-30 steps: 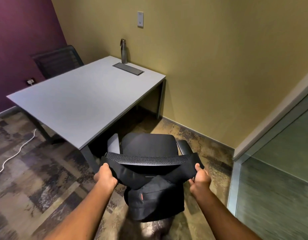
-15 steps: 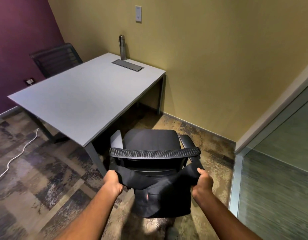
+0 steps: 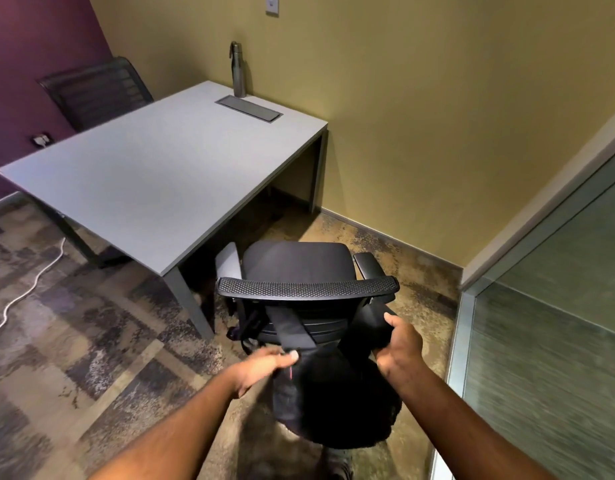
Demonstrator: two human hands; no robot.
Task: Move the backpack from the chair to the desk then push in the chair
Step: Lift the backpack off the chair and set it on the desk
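Note:
A black backpack (image 3: 333,403) hangs behind the backrest of a black office chair (image 3: 299,268), below its mesh top rail. One strap runs up toward the rail. My left hand (image 3: 264,367) pinches the top of the backpack near a small red tag. My right hand (image 3: 397,344) is closed around the right shoulder strap just under the rail's right end. The grey desk (image 3: 153,174) stands ahead and to the left, with the chair pulled out from its near right corner.
A metal bottle (image 3: 237,71) and a cable hatch (image 3: 248,109) sit at the desk's far edge by the yellow wall. A second dark chair (image 3: 94,91) stands behind the desk. A white cable (image 3: 29,289) lies on the carpet at left. A glass partition (image 3: 548,341) borders the right.
My left hand has let go of the left strap and moved inward to the top of the backpack. The straps have slipped off the backrest's ends, and the bag hangs lower.

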